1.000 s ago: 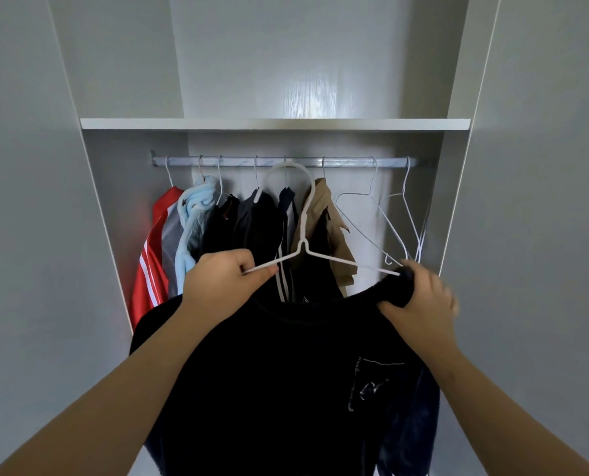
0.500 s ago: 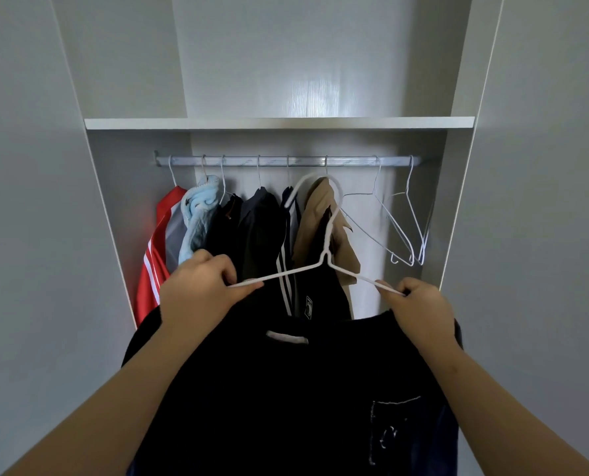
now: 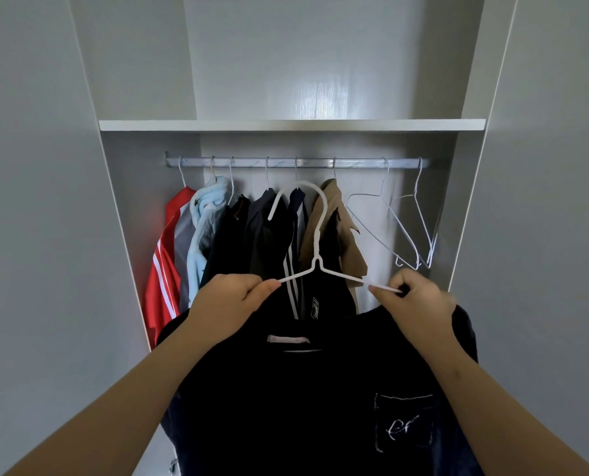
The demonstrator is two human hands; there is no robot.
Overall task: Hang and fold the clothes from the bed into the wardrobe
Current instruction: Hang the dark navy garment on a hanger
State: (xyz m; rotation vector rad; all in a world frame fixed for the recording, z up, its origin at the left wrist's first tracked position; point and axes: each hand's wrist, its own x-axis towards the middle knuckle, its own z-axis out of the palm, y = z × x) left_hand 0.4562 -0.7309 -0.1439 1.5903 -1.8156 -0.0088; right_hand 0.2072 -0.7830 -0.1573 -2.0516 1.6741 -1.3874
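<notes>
A black shirt (image 3: 306, 400) with a stitched chest pocket hangs from a white wire hanger (image 3: 317, 242) in front of the open wardrobe. My left hand (image 3: 227, 300) grips the hanger's left shoulder together with the shirt's shoulder. My right hand (image 3: 413, 300) pinches the hanger's right arm above the shirt's other shoulder. The hanger's hook stands upright, below the metal rail (image 3: 296, 163) and apart from it. The hanger's lower bar is hidden inside the shirt.
On the rail hang a red jacket (image 3: 162, 280), a light blue garment (image 3: 202, 231), several dark garments (image 3: 262, 242) and a tan shirt (image 3: 337, 228). Two bare wire hangers (image 3: 402, 231) hang at the right end. A white shelf (image 3: 293, 125) runs above the rail.
The hanger has dropped lower and its hook has swung upright. My right hand has let go of the bunched shirt shoulder and now pinches the hanger's right arm. More of the shirt's collar shows.
</notes>
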